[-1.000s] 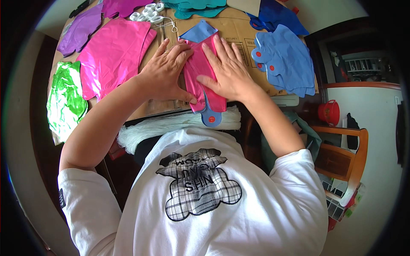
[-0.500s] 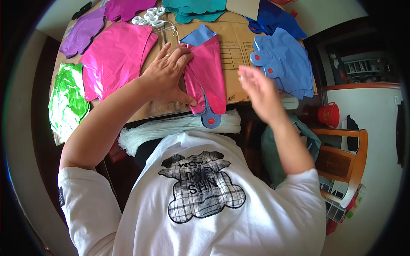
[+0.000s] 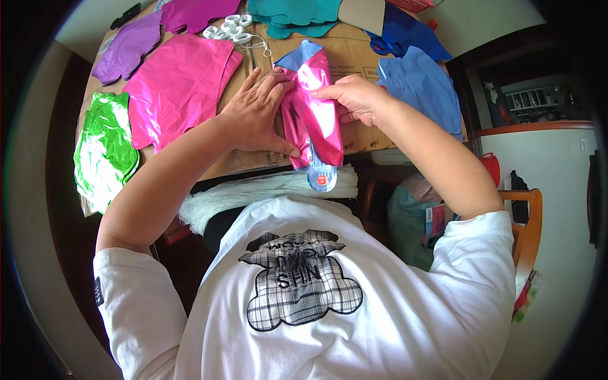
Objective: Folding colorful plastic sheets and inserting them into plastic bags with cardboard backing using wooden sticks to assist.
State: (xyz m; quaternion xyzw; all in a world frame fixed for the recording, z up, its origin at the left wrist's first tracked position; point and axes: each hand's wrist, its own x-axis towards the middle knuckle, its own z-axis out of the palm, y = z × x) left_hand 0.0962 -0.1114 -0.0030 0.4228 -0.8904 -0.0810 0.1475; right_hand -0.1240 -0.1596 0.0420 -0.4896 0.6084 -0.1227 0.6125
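Note:
A flat pink foil balloon (image 3: 315,114) with a light blue neck lies folded lengthwise on a sheet of brown cardboard (image 3: 354,54). My left hand (image 3: 256,114) presses its left edge with fingers spread, the thumb low near the neck. My right hand (image 3: 353,98) pinches the balloon's right flap near the top and holds it folded over the middle. The blue valve end (image 3: 321,177) sticks out past the cardboard's near edge.
More flat foil balloons lie around: a wide pink one (image 3: 177,88), green (image 3: 104,149), purple (image 3: 130,54), teal (image 3: 294,16), blue ones (image 3: 421,85). White plastic rings (image 3: 229,28) sit at the back. A white fringed bundle (image 3: 253,193) lies at the near edge. A wooden chair (image 3: 525,228) stands right.
My right hand lifted off the flat balloon, swung right, then came back and took its right flap, folding it over. My left hand stayed pressing the left side.

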